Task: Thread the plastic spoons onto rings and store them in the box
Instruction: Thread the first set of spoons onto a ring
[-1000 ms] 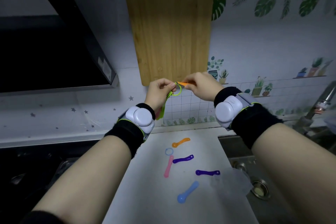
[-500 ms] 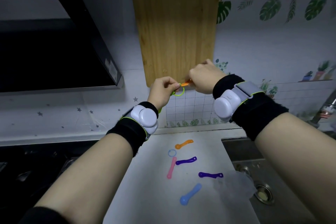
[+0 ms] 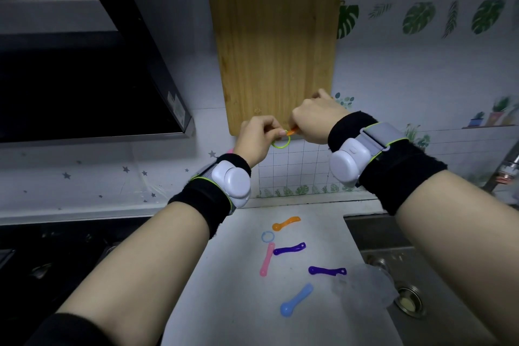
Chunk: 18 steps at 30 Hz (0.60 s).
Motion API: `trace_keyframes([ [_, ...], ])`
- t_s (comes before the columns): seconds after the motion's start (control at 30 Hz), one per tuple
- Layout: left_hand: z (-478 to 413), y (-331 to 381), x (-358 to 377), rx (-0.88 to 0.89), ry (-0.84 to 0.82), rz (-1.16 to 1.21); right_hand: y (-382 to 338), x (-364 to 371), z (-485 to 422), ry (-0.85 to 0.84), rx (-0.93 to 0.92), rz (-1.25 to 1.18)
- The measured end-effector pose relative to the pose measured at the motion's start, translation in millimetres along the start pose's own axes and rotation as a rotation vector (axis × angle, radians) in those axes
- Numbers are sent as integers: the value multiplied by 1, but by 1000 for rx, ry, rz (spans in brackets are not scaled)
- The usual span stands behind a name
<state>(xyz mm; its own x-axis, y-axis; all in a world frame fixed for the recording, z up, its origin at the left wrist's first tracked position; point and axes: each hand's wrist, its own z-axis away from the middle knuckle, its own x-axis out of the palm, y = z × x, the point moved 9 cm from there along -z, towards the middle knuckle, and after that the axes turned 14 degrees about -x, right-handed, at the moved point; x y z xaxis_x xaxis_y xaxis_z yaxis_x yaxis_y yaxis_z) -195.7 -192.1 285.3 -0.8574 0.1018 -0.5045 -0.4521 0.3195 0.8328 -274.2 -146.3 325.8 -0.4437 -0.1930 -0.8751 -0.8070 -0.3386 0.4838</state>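
One orange spoon [image 3: 293, 131], near-level, pointing left at green ring [image 3: 280, 145]

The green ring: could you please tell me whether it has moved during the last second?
No, not noticeably: the green ring, pinched by the left hand, still hangs just under the lower edge of the cutting board.

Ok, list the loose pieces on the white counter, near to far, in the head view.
Blue spoon → right purple spoon → left purple spoon → blue ring → orange spoon. Pink spoon overlaps both purple ones, so omitted.
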Motion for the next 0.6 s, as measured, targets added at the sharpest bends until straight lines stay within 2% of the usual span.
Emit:
trace_keyframes([
  [0.23, 3, 8, 2, 11, 8, -30, -9, 0, 3, -5, -19, 69],
  [0.33, 3, 5, 0, -31, 13, 72, 0, 8, 6, 30, 35, -27],
  [0.4, 3, 3, -5, -70, 33, 246, 9, 17, 8, 103, 94, -246],
  [0.53, 3, -3, -11, -175, 85, 592, 22, 44, 9, 383, 247, -995],
  [0.6, 3, -5, -5, -230, 51, 779, 20, 53, 10, 495, 281, -1231],
])
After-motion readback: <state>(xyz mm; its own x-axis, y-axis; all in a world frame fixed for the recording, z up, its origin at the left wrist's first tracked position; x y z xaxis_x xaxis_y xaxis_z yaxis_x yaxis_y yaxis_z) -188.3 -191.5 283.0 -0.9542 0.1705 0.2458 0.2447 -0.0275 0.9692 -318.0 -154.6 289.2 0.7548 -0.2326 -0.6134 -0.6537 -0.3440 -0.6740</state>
